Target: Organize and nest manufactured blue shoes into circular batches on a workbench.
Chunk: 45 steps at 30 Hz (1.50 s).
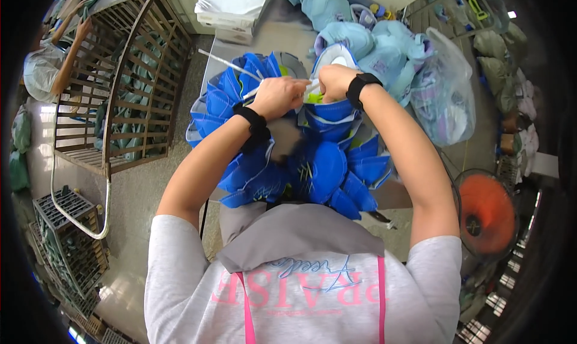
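A thick bunch of blue shoe uppers with pale stitched edges fans out in front of me, at the table's near edge. My left hand is closed in a pinch on a thin white cord, whose loose end sticks out to the far left. Close beside it, my right hand has its fingers curled into the mouth of one upper with bright yellow-green inside. A short white piece shows between the two hands. The fingertips of my right hand are partly hidden.
Light blue shoe pieces heap at the table's far right, beside a clear plastic bag. White packs are stacked at the far left. A slatted cart stands left, near another person. An orange fan is at right.
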Each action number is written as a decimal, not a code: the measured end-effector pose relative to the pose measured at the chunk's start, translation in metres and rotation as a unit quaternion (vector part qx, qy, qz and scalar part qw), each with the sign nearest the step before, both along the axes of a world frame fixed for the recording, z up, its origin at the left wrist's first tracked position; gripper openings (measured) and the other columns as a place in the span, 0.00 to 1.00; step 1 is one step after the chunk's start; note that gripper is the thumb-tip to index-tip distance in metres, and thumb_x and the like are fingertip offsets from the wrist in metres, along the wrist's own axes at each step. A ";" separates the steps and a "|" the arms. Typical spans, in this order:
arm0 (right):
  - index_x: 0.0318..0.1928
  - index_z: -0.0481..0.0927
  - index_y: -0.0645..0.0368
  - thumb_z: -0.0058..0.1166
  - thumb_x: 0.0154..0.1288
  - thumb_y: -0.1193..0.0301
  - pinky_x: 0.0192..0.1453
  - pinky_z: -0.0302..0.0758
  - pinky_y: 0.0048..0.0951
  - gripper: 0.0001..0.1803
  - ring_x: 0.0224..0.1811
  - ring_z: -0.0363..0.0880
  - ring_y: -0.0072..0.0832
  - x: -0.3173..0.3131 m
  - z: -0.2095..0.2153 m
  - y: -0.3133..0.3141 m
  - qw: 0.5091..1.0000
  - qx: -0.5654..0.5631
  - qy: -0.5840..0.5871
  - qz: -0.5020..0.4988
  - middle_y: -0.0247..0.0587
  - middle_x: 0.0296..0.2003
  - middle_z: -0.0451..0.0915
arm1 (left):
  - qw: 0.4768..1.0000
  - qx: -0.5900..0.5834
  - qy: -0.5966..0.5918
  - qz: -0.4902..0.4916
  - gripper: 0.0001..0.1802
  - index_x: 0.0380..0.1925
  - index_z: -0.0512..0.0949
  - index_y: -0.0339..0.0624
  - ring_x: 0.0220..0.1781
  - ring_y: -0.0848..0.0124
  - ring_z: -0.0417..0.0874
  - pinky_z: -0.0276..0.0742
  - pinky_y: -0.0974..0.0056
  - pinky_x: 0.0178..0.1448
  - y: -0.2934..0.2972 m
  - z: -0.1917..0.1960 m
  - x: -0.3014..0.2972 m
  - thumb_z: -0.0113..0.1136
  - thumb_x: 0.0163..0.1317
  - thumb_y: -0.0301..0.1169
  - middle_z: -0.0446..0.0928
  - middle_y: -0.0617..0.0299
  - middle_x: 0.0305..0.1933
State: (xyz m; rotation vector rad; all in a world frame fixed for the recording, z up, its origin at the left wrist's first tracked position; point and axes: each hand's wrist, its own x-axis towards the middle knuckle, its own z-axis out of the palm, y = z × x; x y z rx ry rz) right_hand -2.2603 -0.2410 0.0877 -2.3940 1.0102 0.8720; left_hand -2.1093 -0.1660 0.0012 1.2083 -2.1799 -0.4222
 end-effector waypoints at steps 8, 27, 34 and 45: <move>0.36 0.80 0.60 0.60 0.48 0.65 0.45 0.73 0.38 0.15 0.42 0.78 0.43 0.012 0.000 -0.010 0.999 0.008 0.031 0.018 0.51 0.36 0.80 | 0.979 0.145 -0.115 -0.081 0.08 0.28 0.70 0.43 0.24 0.52 0.76 0.69 0.51 0.29 -0.020 -0.004 0.013 0.52 0.53 0.35 0.73 0.52 0.20; 0.36 0.79 0.62 0.58 0.48 0.65 0.43 0.74 0.40 0.16 0.39 0.78 0.45 0.001 -0.027 -0.002 0.996 -0.059 -0.024 -0.062 0.52 0.33 0.80 | 0.985 0.116 0.127 0.025 0.09 0.26 0.74 0.35 0.33 0.54 0.75 0.70 0.57 0.36 -0.029 -0.004 0.026 0.56 0.53 0.32 0.73 0.53 0.28; 0.46 0.72 0.67 0.57 0.50 0.66 0.20 0.71 0.26 0.24 0.18 0.75 0.29 0.018 -0.028 -0.005 0.826 0.112 -0.361 -0.417 0.42 0.29 0.78 | 0.968 0.084 0.206 0.119 0.10 0.22 0.79 0.37 0.28 0.56 0.76 0.72 0.60 0.33 -0.033 0.013 0.042 0.65 0.46 0.33 0.73 0.53 0.26; 0.26 0.74 0.62 0.49 0.63 0.70 0.15 0.58 0.19 0.10 0.12 0.67 0.19 0.042 -0.056 0.031 0.443 0.204 -0.662 -0.569 0.33 0.17 0.73 | 0.990 0.084 -0.102 0.050 0.17 0.36 0.79 0.51 0.42 0.63 0.75 0.74 0.62 0.40 -0.013 0.029 0.050 0.65 0.44 0.40 0.77 0.65 0.31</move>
